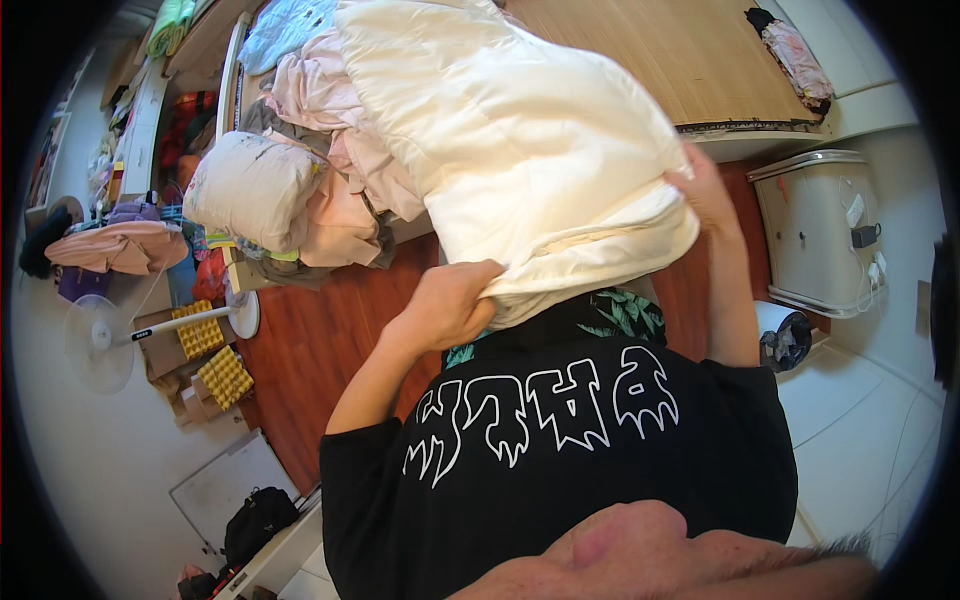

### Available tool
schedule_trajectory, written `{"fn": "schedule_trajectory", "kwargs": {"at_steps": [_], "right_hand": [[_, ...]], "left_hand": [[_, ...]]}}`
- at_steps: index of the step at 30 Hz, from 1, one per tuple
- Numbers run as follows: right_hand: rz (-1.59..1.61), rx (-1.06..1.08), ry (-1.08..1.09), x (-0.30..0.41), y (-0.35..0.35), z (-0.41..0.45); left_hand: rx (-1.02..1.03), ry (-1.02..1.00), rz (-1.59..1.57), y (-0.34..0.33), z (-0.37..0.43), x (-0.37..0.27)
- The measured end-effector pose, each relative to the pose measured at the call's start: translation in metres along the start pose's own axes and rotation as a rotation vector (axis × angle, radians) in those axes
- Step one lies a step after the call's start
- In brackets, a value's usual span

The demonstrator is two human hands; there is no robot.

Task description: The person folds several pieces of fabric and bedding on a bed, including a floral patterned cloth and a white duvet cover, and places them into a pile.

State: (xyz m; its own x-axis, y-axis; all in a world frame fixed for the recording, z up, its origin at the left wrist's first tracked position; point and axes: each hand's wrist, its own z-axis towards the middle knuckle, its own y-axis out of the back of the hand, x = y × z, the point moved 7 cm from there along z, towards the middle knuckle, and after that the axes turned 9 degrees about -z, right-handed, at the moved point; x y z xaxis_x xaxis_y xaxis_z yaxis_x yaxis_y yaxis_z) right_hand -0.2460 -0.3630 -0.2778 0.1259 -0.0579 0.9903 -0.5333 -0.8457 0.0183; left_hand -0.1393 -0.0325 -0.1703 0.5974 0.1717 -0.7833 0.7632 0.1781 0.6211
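A cream-coloured quilt (pixel 517 127) is spread from the bed towards my body, its near end folded in layers. My left hand (pixel 454 304) grips the near left corner, fingers closed on the edge. At the right edge, my right hand (pixel 701 187) holds the quilt, slightly blurred; part of its fingers is hidden by the fabric. Pink crumpled bedding (pixel 315 82) lies to the left of the quilt, partly under it. A folded floral quilt (pixel 251 191) rests on more cloth at the bed's left corner. Behind it is light blue cloth (pixel 289 30).
The bed (pixel 637 45) bears a woven mat, with a rolled floral cloth (pixel 799 64) at its far right. A beige cabinet (pixel 817 225) and a lined bin (pixel 784 337) stand right. A white fan (pixel 101 337) and yellow egg trays (pixel 225 375) are left, beside the wooden floor (pixel 315 352).
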Motion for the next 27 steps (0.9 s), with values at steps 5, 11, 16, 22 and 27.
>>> {"fn": "schedule_trajectory", "kwargs": {"at_steps": [5, 11, 16, 22, 27], "right_hand": [[-0.562, -0.071, -0.217, -0.149, -0.002, -0.027], [-0.595, -0.151, -0.299, -0.115, 0.016, -0.033], [-0.431, 0.200, -0.401, -0.088, -0.029, -0.032], [-0.176, 0.263, -0.350, -0.069, -0.032, -0.053], [-0.076, 0.232, -0.156, 0.060, -0.062, -0.108]], "left_hand": [[0.146, 0.313, 0.136, -0.048, -0.002, 0.063], [0.124, 0.039, 0.018, -0.024, -0.027, 0.040], [0.123, 0.036, 0.321, -0.037, -0.032, 0.051], [-0.087, -0.211, 0.119, -0.038, -0.036, 0.066], [-0.315, -0.269, 0.188, 0.060, -0.070, -0.008]]}}
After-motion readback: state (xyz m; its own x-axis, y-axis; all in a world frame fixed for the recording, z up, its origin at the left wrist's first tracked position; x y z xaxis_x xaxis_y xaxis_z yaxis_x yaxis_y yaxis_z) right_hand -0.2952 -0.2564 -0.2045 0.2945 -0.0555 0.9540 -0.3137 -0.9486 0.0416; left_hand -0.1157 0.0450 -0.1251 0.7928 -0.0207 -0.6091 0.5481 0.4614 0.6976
